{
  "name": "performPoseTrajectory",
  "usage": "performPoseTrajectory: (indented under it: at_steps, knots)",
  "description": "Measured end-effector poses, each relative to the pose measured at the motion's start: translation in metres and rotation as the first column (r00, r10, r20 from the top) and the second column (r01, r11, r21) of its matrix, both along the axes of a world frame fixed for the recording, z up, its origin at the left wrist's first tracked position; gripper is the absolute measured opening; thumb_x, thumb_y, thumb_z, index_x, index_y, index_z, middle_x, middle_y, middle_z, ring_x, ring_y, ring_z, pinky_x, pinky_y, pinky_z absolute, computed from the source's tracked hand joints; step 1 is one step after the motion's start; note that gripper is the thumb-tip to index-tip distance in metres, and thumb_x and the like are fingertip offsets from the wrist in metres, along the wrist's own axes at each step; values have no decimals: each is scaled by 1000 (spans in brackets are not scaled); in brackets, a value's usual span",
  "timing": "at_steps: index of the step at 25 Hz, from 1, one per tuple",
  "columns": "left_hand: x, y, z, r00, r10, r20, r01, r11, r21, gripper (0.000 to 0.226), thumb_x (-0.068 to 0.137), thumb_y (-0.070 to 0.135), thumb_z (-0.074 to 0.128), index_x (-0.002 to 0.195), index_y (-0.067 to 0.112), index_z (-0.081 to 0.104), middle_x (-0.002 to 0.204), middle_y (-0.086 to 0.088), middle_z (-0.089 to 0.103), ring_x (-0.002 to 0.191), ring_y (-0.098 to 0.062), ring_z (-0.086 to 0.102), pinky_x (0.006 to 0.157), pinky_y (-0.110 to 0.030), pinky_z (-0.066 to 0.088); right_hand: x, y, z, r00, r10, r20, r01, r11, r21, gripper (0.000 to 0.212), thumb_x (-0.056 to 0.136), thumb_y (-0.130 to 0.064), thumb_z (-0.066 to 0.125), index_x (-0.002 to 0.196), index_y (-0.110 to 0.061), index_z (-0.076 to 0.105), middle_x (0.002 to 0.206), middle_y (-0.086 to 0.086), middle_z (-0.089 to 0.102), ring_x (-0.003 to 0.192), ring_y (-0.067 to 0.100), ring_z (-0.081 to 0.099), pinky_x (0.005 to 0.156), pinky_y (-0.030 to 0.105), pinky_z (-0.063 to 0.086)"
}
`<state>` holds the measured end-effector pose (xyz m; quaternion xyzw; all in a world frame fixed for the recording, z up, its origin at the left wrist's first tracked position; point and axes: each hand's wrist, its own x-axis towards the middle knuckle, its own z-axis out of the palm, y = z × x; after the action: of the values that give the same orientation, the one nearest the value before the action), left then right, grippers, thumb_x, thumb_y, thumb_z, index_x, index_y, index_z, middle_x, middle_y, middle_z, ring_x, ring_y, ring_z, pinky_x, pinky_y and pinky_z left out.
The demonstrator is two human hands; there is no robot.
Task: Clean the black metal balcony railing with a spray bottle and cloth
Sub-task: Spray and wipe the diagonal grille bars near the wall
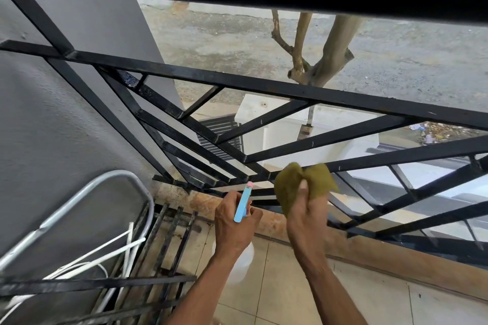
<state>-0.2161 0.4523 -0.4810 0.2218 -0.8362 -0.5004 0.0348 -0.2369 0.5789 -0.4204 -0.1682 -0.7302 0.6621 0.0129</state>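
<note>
The black metal railing (303,91) fills the view, with a thick top rail above and slanted bars fanning down to the floor edge. My left hand (232,221) grips a spray bottle (243,203) with a light blue head and pink nozzle aimed at the lower bars; its clear body hangs below the hand. My right hand (306,214) holds a bunched olive-green cloth (298,182) against the low bars where several of them meet.
A grey wall (52,119) stands at the left. A loose black metal grate (158,240) and white tubing (87,192) lie on the tiled floor (290,285) at the lower left. Beyond the railing lie a street, a tree trunk (330,60) and a white wall.
</note>
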Motion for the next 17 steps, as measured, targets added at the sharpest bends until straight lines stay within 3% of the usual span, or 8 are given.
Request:
performPoseTrajectory:
  at_steps: [2,3,6,8,10,13,15,17]
  knots:
    - [-2,-10,3,1000,11,-25,-11,999,-35,25,79,8,80,90,16,58,75,3,53,65,-8,50,55,-12,41,-29,-24,-34,989,134,57,-144,954,264,18,103,0,42,115,-13,44,97,7,56,87,8,57,80,28,52]
    - [-2,-15,4,999,11,-37,-13,999,-49,26,80,6,78,87,17,56,73,4,51,65,-5,50,55,-12,40,-42,-39,-53,967,205,150,-244,910,335,36,96,11,43,127,-7,42,118,17,54,108,19,56,98,37,51]
    - [-4,-29,7,999,11,-48,-14,997,-74,26,84,6,76,83,17,52,70,5,47,65,5,51,55,-11,42,-61,-73,-90,887,392,245,-462,749,475,80,89,15,43,158,-3,6,165,19,8,153,31,11,124,40,21]
    - [-7,-39,6,998,14,-58,-19,996,-87,29,84,9,76,79,21,51,66,5,47,60,3,51,52,-11,40,-64,-81,-102,881,438,178,-441,625,644,57,100,-3,47,152,-12,26,147,16,41,129,23,46,109,23,40]
    - [-10,-50,1,998,8,-58,-14,994,-105,35,82,11,77,75,27,47,64,6,47,55,-4,48,50,-12,36,-72,-81,-132,944,323,60,-294,749,593,39,99,-54,48,127,-27,46,110,-4,55,97,10,54,87,20,45]
    - [-16,-58,-1,998,11,-64,-18,994,-106,34,80,7,78,74,25,49,65,5,49,56,-11,46,53,-20,39,-56,-85,-153,901,431,-41,-361,801,477,71,80,-87,40,133,-40,46,144,2,47,135,23,47,112,44,41]
    - [-20,-58,0,997,0,-82,-9,994,-106,34,78,3,77,73,23,50,63,4,48,55,-10,44,52,-21,40,-51,-71,-138,843,537,23,-427,643,636,62,101,-51,44,153,-19,31,156,9,35,140,27,42,114,44,41]
    - [-23,-57,3,995,-9,-103,-1,995,-103,28,79,1,76,74,17,53,64,-1,50,56,-10,44,53,-27,44,-50,-59,-132,807,581,101,-446,489,749,62,95,-7,45,154,-5,25,159,19,26,142,38,34,116,47,37]
